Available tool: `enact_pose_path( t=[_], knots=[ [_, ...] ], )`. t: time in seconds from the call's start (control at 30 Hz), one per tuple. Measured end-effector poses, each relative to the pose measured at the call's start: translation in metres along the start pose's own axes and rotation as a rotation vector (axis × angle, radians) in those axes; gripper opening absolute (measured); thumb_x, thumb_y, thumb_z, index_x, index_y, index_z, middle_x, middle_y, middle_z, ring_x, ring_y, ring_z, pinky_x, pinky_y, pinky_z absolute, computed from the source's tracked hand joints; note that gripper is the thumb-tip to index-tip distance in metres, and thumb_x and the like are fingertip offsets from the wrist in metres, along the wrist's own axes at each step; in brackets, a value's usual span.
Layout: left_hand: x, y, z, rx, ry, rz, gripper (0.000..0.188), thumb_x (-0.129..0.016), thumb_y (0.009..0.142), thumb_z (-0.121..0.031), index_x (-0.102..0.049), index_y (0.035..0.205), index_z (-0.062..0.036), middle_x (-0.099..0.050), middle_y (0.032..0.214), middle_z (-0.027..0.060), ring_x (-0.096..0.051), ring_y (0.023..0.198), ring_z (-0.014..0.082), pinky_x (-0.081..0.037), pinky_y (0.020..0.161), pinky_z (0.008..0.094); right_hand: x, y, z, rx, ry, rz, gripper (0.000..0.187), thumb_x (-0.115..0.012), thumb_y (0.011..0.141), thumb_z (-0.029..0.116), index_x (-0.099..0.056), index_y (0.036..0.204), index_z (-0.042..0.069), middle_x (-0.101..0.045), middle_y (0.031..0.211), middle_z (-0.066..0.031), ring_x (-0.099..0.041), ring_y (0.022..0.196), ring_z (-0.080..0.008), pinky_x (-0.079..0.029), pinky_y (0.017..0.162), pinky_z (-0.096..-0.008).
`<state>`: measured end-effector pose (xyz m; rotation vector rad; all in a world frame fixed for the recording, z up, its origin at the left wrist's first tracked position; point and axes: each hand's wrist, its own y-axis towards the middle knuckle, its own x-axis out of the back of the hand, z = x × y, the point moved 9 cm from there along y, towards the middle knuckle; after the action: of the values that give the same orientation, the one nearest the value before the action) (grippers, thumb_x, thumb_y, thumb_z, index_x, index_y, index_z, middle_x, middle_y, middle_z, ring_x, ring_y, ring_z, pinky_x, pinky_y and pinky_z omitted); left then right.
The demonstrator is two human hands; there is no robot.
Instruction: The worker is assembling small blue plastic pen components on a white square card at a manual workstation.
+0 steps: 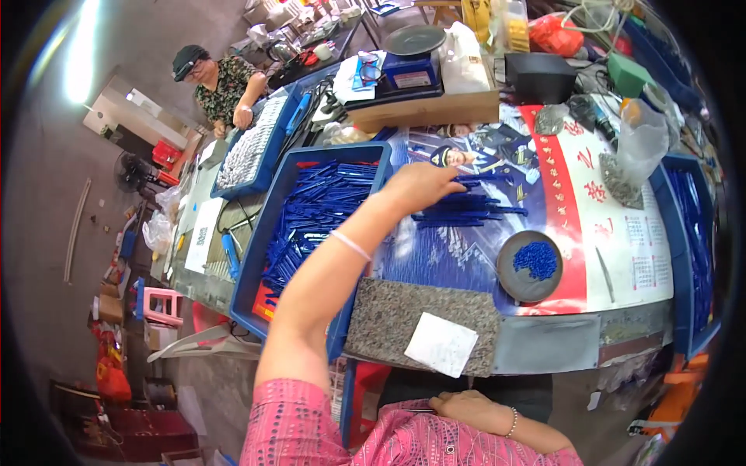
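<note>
From where I sit at the controls, the blue sticks (466, 211) lie in a loose bundle on the poster (571, 186) that covers the middle of the counter, just beyond and below the fingers of the left hand (420, 188). Some of them reach out to the right, past the fingertips. I see those fingers bent and drawn close together, pointing right at the upper edge of the bundle; the back of the hand hides their undersides, so I cannot tell whether they pinch a stick or only touch the pile. The left forearm passes over the near right side of a blue tray (374, 159), which holds many more blue sticks, heaped in different directions. My right hand (470, 408) rests low against the pink shirt (404, 439), well apart from the bundle, its fingers partly curled; what they may hold I cannot make out. To the right of the bundle and nearer me, a round dish (509, 283) holds small blue pieces (536, 260). Closer still, a speckled stone slab (388, 314) lies at the counter's near edge, with a white paper (441, 342) on it.
</note>
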<state>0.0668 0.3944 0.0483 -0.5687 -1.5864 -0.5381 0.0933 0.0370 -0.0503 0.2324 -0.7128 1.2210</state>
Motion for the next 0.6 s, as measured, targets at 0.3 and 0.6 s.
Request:
enact_pose_path(
  t=[0.3,0.6],
  knots=[
    [-0.043,0.023,-0.021,-0.131,0.043,-0.297,0.031,-0.061,0.080,-0.040,-0.061,0.089,-0.0101,-0.063,0.079,0.0123,-0.063,0.068,0.0303,-0.051,0.058,0.0407,0.029,-0.014,-0.001,-0.125,0.125,-0.056,0.023,-0.042,0.085,0.013,-0.051,0.104,0.003,-0.061,0.092,-0.0167,-0.062,0.085,-0.0336,-0.051,0.068,-0.0406],
    [0.015,-0.043,-0.023,-0.223,0.116,-0.266,0.033,-0.063,0.080,-0.031,-0.054,0.102,-0.0076,-0.057,0.095,0.0099,-0.058,0.093,0.0279,-0.049,0.074,0.0389,-0.003,0.004,0.011,-0.050,0.101,0.065,0.021,-0.041,0.086,0.011,-0.051,0.101,-0.001,-0.060,0.099,-0.0210,-0.061,0.091,-0.0367,-0.050,0.076,-0.0434]
  ],
)
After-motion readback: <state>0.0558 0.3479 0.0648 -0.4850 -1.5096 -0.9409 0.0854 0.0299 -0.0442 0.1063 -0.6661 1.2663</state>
